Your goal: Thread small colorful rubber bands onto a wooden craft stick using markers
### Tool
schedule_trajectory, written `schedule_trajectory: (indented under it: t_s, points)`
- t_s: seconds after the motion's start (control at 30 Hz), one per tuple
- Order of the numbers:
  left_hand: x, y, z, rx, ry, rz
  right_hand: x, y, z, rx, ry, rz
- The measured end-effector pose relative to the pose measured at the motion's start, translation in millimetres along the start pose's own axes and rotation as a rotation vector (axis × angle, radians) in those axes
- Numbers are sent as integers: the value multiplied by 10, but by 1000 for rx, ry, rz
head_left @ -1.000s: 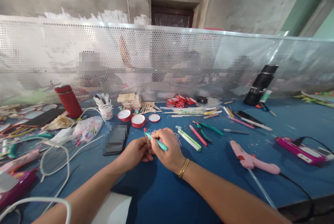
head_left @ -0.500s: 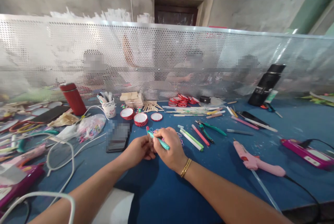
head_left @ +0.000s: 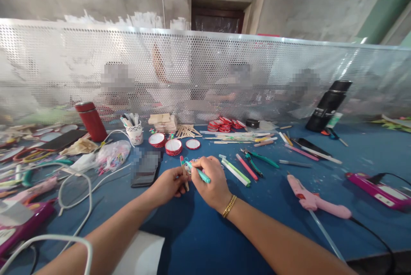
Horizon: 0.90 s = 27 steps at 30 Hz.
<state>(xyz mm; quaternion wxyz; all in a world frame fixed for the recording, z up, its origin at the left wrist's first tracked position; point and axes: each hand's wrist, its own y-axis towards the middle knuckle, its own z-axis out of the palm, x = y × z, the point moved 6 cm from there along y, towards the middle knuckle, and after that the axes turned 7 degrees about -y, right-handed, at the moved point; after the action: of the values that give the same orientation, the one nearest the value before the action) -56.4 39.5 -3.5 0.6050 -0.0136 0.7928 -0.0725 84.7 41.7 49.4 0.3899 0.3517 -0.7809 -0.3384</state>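
Observation:
My left hand [head_left: 170, 183] pinches a thin wooden craft stick [head_left: 182, 161], held upright, its top end coloured red with a green band below. In my right hand [head_left: 212, 181] is a turquoise marker pen [head_left: 203, 175], tip pointing up and left, a small gap from the stick. Behind my right fingers lie small coloured bands, partly hidden. Just right of that hand are a white-and-green pair of markers [head_left: 236, 172] and a pink marker [head_left: 247, 167]. Beyond my hands stand red-rimmed round tins [head_left: 174, 147].
A black phone [head_left: 146, 170] lies left of my hands, near a bag of coloured bands [head_left: 113, 155] and a white cable [head_left: 90, 193]. Green-handled pliers [head_left: 253, 164] and a pink glue gun [head_left: 317, 201] lie to the right. A perforated metal screen [head_left: 180, 74] closes off the back.
The marker tip has drawn slightly right, away from the stick. More of the stick shows now, its lower end visible below my left fingers. Both hands stay in nearly the same place.

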Motion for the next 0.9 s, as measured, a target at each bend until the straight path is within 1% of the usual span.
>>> schedule_trajectory:
  t_s: [0.13, 0.27, 0.47, 0.63, 0.8, 0.9]
  points:
    - [-26, -20, 10, -7, -42, -21, 28, 4, -17, -13, 17, -14]
    - [-48, -25, 11, -16, -60, -24, 56, 7, 6, 8, 35, -45]
    - [-64, -27, 21, -16, -45, -37, -5, 2, -1, -1, -7, 2]
    - [-65, -34, 21, -14, -55, -29, 40, 1, 20, 20, 35, -41]
    - [-45, -27, 16, -13, -45, -25, 15, 6, -2, 1, 5, -11]
    - [-44, -28, 21, -5, -51, -25, 31, 8, -13, -1, 17, -22]
